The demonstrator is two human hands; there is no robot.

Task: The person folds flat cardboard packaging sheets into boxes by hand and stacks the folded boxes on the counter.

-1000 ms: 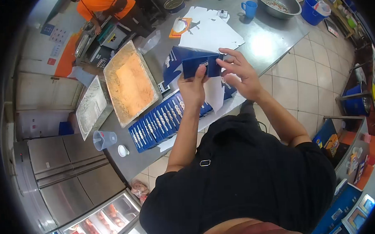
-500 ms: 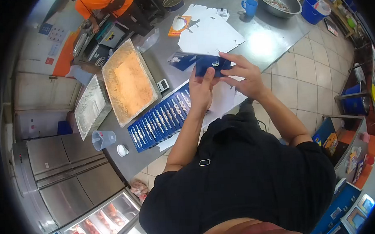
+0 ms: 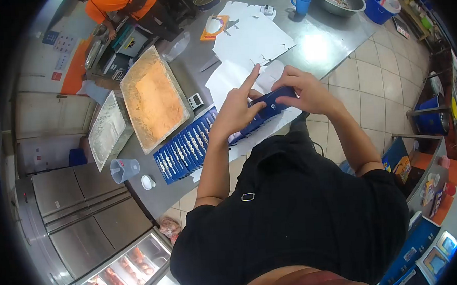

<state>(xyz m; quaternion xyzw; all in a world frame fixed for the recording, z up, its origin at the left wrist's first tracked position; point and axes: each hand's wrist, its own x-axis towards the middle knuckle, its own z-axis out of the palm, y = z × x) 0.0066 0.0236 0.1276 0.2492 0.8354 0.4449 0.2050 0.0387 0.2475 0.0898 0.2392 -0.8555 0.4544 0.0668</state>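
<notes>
In the head view, a small dark blue carton is between my two hands above the table's near edge. My left hand has its thumb on the carton's left end, its index finger stretched out past it. My right hand grips the carton's right end, with thumb and fingers bent around it. Below my left forearm runs a row of blue printed cartons, packed side by side. White flat cardboard sheets lie just beyond my hands, partly hidden by them.
On the steel table are a tray of orange-brown powder, a second pale tray, a small timer, a clear measuring jug, a blue mug and a metal bowl. A person in orange stands at the far left.
The blue carton has gone from flat-looking with its face up to a narrow, box-like shape, tilted and slightly lower right. My left hand has turned over, its index finger now extended.
</notes>
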